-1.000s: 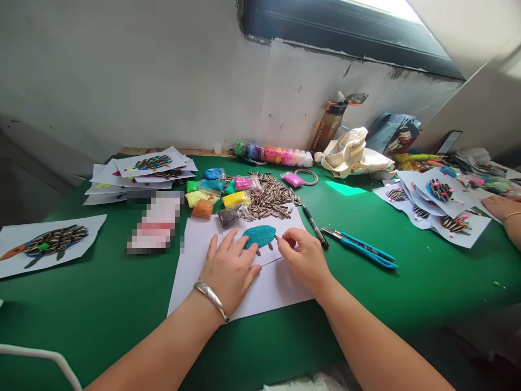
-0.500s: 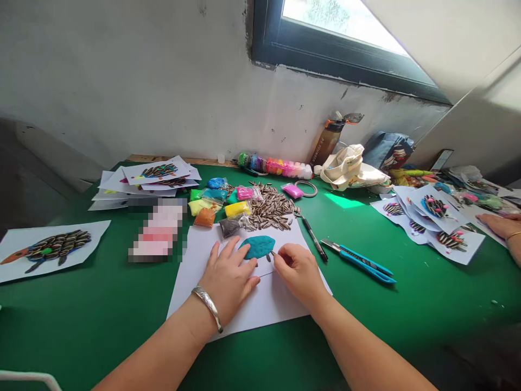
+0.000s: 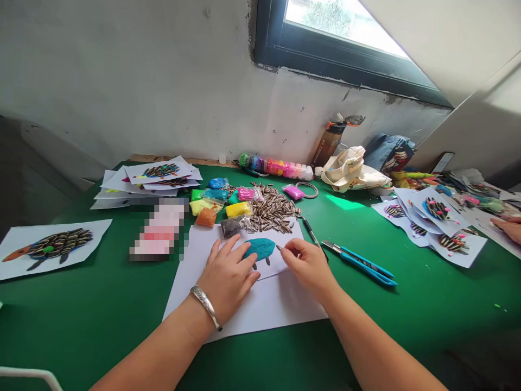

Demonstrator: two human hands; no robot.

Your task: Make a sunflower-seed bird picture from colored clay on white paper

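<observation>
A flat teal clay shape [image 3: 261, 248] with small dark feet lies on a white paper sheet [image 3: 232, 320]. My left hand [image 3: 230, 274] rests on the paper with its fingers spread, their tips touching the left part of the clay. Just right of the clay, my right hand [image 3: 303, 263] pinches a small dark, pointed, seed-like piece [image 3: 279, 247] between thumb and forefinger. Behind the paper is a pile of striped sunflower seeds [image 3: 272, 209]. Several bags of coloured clay, among them a yellow one [image 3: 239, 209] and a black one [image 3: 231, 227], sit left of the pile.
To the right lie a blue utility knife [image 3: 366, 263] and a black pen [image 3: 311, 232]. Seed-covered pictures [image 3: 61, 247] lie at left, with stacks behind and at right [image 3: 442, 217]. A bottle [image 3: 328, 144] and cloth bag [image 3: 350, 171] stand near the wall. Another person's hand [image 3: 508, 228] shows at the right edge.
My right hand has shifted slightly right and up, away from the dark foot, with the small piece still pinched. My left hand stays in place. The other person's hand has drawn back rightward.
</observation>
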